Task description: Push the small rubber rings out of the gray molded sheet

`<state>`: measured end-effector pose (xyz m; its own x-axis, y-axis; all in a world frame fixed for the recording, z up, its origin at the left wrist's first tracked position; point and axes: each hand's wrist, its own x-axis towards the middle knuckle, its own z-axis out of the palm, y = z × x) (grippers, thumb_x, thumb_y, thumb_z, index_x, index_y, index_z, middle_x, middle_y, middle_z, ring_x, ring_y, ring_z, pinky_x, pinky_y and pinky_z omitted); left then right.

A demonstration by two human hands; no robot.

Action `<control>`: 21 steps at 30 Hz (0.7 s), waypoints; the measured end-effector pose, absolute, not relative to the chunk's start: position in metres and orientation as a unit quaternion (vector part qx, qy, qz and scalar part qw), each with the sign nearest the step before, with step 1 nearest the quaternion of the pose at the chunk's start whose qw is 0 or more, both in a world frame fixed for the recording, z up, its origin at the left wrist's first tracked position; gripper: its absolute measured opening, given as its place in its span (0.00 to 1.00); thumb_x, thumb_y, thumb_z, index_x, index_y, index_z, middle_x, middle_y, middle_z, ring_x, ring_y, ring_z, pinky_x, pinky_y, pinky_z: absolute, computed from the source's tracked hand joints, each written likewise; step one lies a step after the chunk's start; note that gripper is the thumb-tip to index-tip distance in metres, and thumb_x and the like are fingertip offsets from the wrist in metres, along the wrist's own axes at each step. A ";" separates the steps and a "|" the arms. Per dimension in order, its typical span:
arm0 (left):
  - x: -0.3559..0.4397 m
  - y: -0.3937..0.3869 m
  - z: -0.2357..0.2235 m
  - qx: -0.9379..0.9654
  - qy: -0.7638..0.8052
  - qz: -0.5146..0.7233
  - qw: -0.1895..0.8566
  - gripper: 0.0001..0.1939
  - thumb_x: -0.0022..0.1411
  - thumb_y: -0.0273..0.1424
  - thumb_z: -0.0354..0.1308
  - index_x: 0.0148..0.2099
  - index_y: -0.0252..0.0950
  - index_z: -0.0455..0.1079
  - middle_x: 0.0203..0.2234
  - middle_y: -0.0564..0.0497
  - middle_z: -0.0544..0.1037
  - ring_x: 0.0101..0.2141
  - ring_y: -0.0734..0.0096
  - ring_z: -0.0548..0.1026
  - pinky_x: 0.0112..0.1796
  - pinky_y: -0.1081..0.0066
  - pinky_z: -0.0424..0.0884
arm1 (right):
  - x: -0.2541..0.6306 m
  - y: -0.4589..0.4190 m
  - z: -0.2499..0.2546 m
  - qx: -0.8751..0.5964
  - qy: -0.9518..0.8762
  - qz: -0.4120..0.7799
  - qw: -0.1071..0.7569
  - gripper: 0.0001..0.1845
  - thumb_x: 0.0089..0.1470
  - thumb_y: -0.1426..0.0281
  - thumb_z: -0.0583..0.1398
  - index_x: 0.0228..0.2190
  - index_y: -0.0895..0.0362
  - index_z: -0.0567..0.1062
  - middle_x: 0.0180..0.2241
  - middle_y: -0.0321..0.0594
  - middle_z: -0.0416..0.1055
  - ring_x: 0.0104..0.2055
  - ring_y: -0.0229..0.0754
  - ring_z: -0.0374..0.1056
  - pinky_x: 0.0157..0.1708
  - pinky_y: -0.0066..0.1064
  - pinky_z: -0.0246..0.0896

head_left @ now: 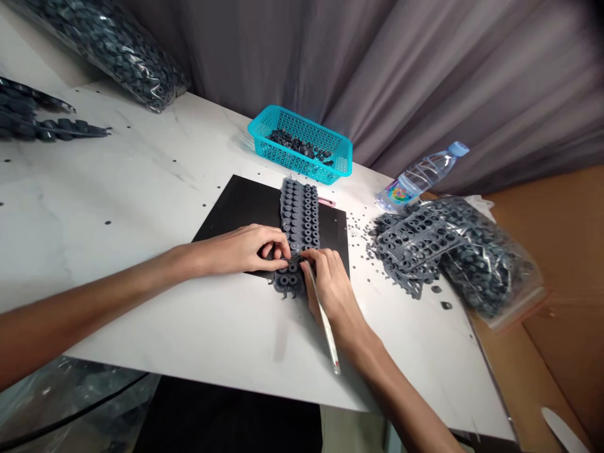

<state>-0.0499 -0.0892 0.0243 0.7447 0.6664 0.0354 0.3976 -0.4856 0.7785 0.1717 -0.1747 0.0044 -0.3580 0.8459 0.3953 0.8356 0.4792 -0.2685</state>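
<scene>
A grey molded rubber sheet (300, 214) with rows of round, holed pieces lies across a black mat (245, 211). My left hand (264, 248) is at the near part of the sheet, thumb and fingertips closed on one of its small rubber pieces, as far as I can see. My right hand (330, 280) holds a slim white pen-like tool (328, 330) whose back end points toward me. The tool's tip meets the sheet beside my left fingertips; the exact contact is hidden by the fingers.
A turquoise basket (302, 141) holds loose dark pieces. To the right are a water bottle (422, 176), a pile of punched-out rubber sheets (410, 245) and a bag of pieces (491, 270). Another full bag (117, 56) lies back left. Small dark scraps dot the white table (155, 314).
</scene>
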 end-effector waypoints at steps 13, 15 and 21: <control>-0.048 -0.098 0.032 0.879 0.315 0.194 0.299 0.07 0.64 0.35 0.60 0.41 0.39 0.77 0.32 0.54 0.76 0.30 0.74 0.72 0.33 0.71 0.64 | 0.200 -0.171 0.041 -0.451 -0.836 0.161 0.268 0.08 0.66 0.66 0.60 0.43 0.52 0.78 0.38 0.41 0.79 0.39 0.43 0.72 0.41 0.35 0.71; -0.047 -0.100 0.032 0.883 0.317 0.195 0.285 0.06 0.64 0.34 0.60 0.40 0.40 0.77 0.32 0.55 0.76 0.30 0.75 0.72 0.33 0.71 0.64 | 0.200 -0.169 0.038 -0.437 -0.847 0.152 0.262 0.08 0.65 0.65 0.61 0.44 0.52 0.78 0.39 0.41 0.79 0.41 0.43 0.72 0.42 0.34 0.71; -0.047 -0.102 0.032 0.887 0.323 0.187 0.272 0.06 0.63 0.34 0.61 0.41 0.40 0.76 0.32 0.56 0.75 0.30 0.75 0.72 0.33 0.72 0.65 | 0.198 -0.166 0.027 -0.433 -0.855 0.110 0.262 0.07 0.63 0.62 0.63 0.41 0.50 0.78 0.40 0.37 0.79 0.41 0.43 0.69 0.41 0.31 0.69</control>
<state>-0.0467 -0.1015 0.0318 0.7209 0.6755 0.1552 0.4719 -0.6423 0.6039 0.1977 -0.1663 0.0275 -0.4872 0.7985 0.3536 0.6836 0.6007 -0.4145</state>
